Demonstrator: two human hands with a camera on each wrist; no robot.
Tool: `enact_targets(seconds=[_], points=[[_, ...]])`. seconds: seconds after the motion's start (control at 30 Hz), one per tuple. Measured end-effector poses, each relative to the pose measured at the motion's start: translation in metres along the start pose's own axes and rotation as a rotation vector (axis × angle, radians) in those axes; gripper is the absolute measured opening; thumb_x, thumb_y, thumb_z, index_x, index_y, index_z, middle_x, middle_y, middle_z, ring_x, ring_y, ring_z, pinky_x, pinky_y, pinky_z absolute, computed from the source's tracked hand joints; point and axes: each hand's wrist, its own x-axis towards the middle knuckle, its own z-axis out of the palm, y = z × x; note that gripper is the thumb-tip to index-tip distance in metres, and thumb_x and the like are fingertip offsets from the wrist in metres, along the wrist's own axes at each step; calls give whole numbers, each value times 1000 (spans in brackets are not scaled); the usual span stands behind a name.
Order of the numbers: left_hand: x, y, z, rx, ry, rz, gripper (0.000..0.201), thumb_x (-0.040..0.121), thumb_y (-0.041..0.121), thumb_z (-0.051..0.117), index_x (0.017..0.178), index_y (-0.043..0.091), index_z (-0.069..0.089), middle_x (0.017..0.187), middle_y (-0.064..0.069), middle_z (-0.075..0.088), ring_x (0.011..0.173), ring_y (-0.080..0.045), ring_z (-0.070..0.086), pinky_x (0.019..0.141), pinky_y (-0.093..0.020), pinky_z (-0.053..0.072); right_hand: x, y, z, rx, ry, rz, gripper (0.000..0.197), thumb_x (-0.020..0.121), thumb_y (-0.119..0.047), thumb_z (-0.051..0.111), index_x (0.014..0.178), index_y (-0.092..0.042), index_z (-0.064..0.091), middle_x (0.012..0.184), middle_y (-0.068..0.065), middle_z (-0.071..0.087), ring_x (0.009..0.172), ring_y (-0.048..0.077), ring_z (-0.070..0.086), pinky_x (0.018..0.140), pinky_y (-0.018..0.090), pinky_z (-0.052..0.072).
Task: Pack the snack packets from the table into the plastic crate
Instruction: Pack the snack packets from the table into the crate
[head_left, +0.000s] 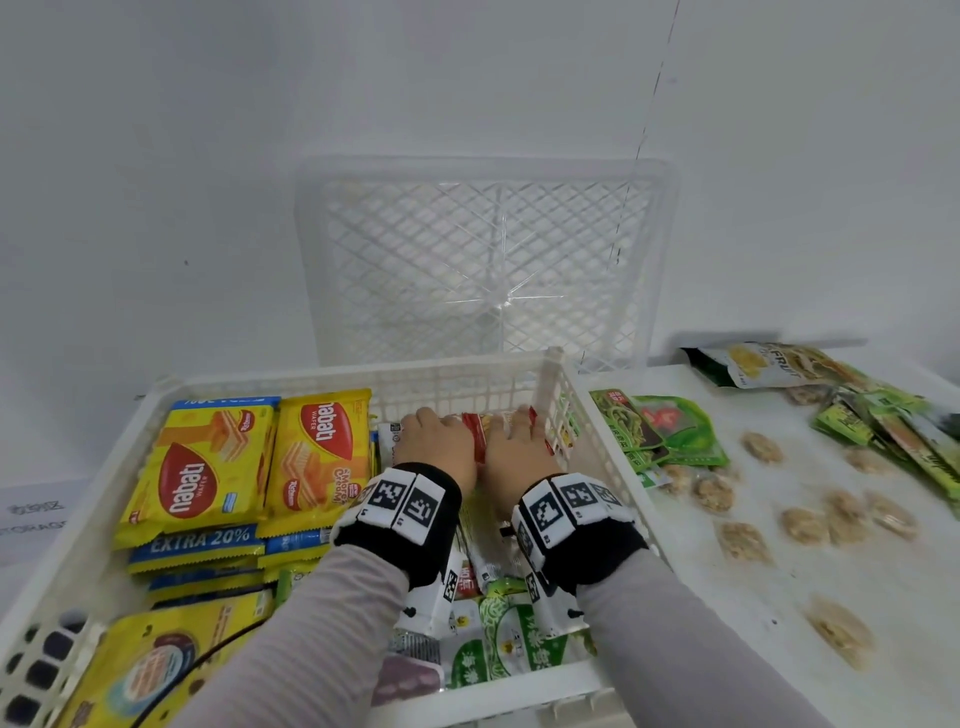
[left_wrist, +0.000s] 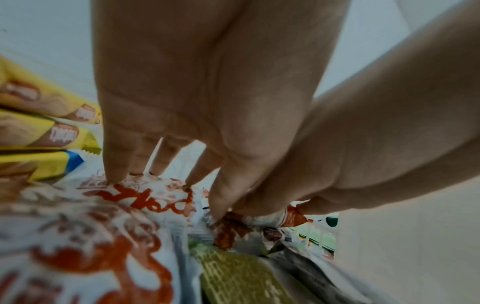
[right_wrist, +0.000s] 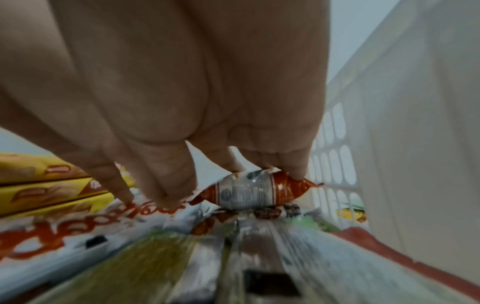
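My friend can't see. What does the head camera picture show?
Two hands, left and right, press red-and-white packets into a white crate beside yellow wafer packs. Green packets and round biscuits lie on the table to its right.

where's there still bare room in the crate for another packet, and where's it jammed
Bare mesh shows in the crate only down its left wall, beside the yellow wafer packs. The right half is crowded: left hand and right hand press on a red-and-white packet atop white and green packets.
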Motion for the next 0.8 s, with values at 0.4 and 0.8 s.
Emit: enact_targets(seconds=[0.4,0.8], points=[[1,-3,2,9,-301,-90,72,98,20,39,148,2,-9,156,-19,-14,140,-48,-11,115,-55,8,12,-5,18,-152,10,-1,70,99,-25,36,149,-8,-9,154,21,-17,143,37,-12,115,47,9],[0,-6,5,96,-254,-90,76,94,24,46,151,12,-2,154,-22,-7,140,-48,0,115,-52,13,12,-8,23,-176,40,8,75,98,-32,39,148,-5,-10,153,25,-18,142,40,-12,116,46,8]])
